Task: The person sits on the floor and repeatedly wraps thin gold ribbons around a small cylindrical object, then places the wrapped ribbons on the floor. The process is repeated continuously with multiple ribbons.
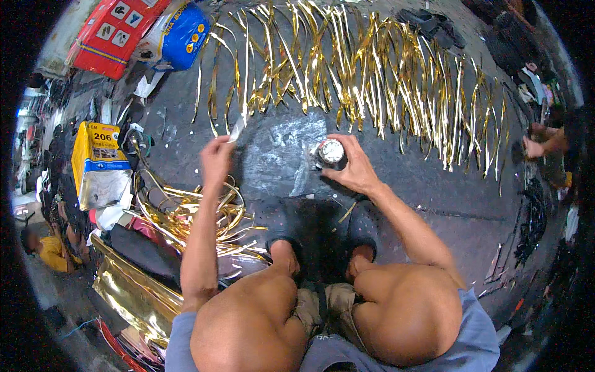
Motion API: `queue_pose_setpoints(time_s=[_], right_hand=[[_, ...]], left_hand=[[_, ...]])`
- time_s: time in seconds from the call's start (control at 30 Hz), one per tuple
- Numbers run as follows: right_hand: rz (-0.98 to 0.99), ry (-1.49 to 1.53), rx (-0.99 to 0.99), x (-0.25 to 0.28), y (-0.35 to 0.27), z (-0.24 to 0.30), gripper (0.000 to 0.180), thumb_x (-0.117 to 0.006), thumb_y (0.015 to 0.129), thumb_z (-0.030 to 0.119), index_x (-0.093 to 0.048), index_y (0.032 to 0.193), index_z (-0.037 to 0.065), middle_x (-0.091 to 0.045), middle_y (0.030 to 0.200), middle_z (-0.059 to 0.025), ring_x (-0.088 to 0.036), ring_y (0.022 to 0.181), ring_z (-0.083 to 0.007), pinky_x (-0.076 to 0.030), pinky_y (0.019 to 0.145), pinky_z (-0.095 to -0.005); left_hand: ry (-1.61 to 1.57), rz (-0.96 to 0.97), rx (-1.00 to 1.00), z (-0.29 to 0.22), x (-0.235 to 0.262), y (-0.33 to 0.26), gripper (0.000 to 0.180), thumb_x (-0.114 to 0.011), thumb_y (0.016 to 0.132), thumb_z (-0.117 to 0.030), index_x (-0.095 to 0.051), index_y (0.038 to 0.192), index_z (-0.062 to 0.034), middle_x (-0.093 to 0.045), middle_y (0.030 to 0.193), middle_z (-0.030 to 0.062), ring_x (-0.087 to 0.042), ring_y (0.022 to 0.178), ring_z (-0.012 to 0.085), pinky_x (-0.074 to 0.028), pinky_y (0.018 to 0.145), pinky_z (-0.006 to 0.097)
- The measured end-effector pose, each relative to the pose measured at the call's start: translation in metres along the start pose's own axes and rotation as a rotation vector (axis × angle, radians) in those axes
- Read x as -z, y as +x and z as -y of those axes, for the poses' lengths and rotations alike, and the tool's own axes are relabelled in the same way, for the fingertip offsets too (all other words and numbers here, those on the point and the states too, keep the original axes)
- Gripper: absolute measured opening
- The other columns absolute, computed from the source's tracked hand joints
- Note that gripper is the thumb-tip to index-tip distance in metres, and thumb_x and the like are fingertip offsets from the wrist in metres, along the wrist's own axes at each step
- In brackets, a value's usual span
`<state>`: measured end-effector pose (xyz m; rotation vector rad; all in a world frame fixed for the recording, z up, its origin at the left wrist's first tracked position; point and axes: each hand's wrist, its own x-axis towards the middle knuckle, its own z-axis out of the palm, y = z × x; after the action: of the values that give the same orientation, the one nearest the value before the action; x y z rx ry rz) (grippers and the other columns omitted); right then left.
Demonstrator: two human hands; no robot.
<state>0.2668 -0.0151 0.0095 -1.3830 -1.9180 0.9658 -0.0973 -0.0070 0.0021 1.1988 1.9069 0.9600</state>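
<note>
My left hand [217, 160] is raised over the dark floor sheet, its fingers closed on a short, pale, flat blade-like piece [237, 129]. Whether that piece is a tool or a strip, I cannot tell. My right hand [354, 166] wraps round the side of a small dark round can [331, 152] with a whitish top. Between my hands lies a dark patch smeared with whitish residue [273, 155]. Many thin shiny gold strips [390, 74] are spread side by side beyond my hands. More gold strips [186, 214] lie coiled in a heap below my left hand.
At the left stand a yellow, white and blue can [102, 164], a red box [114, 37] and a blue container [180, 37]. A gold sheet [133, 291] lies lower left. Dark sandals [432, 26] sit at the far right, and another person's foot [542, 141] shows at the right edge.
</note>
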Motion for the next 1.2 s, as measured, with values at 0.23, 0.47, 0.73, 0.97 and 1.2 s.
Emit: queue_pose_setpoints(time_s=[0.23,0.47,0.73,0.97,1.2], right_hand=[[-0.434,0.167,-0.239,-0.007,-0.001,-0.034,0.049,-0.087,0.077,0.016,-0.064,0.117,0.000,-0.071,0.098,-0.0046,-0.067,0.088,-0.0125,-0.055,0.079,-0.0305],[-0.590,0.501,-0.244,0.017,0.014,-0.008,0.046,-0.085,0.082,0.016,-0.057,0.116,0.001,-0.072,0.100,-0.0114,-0.070,0.081,-0.0172,-0.056,0.070,-0.0300],[-0.350,0.151,-0.404,0.006,0.012,0.018,0.048,-0.088,0.074,0.029,-0.063,0.104,0.000,-0.064,0.078,-0.0024,-0.055,0.068,-0.0087,-0.048,0.061,-0.0289],[-0.433,-0.037,-0.526,0.039,-0.010,-0.032,0.057,-0.087,0.069,0.035,-0.064,0.109,0.001,-0.066,0.081,-0.0097,-0.063,0.072,-0.0209,-0.052,0.067,-0.0382],[-0.508,0.064,-0.257,0.034,0.006,-0.024,0.055,-0.087,0.071,0.030,-0.062,0.112,0.004,-0.071,0.084,-0.0110,-0.067,0.070,-0.0185,-0.055,0.066,-0.0356]], left_hand=[[-0.221,0.529,0.158,-0.037,-0.105,-0.034,0.030,-0.067,0.086,-0.001,-0.071,0.115,0.0031,-0.068,0.081,0.0083,-0.070,0.070,0.0157,-0.056,0.063,0.027],[-0.319,0.715,0.267,-0.046,-0.118,-0.048,0.051,-0.062,0.081,0.003,-0.064,0.132,0.0016,-0.070,0.085,0.0093,-0.067,0.064,0.0132,-0.055,0.057,0.025],[-0.737,1.038,0.470,-0.020,-0.097,-0.064,0.089,-0.053,0.067,0.011,-0.040,0.154,-0.0026,-0.062,0.081,0.0027,-0.051,0.051,0.0077,-0.042,0.044,0.024],[-0.138,0.909,0.173,-0.039,-0.090,-0.042,0.035,-0.062,0.085,-0.001,-0.073,0.118,0.0018,-0.063,0.066,0.0016,-0.065,0.057,0.0108,-0.049,0.050,0.025],[0.222,0.908,-0.040,-0.030,-0.122,-0.007,0.021,-0.073,0.086,-0.016,-0.079,0.100,-0.0027,-0.067,0.070,0.0048,-0.060,0.050,0.0116,-0.048,0.051,0.029]])
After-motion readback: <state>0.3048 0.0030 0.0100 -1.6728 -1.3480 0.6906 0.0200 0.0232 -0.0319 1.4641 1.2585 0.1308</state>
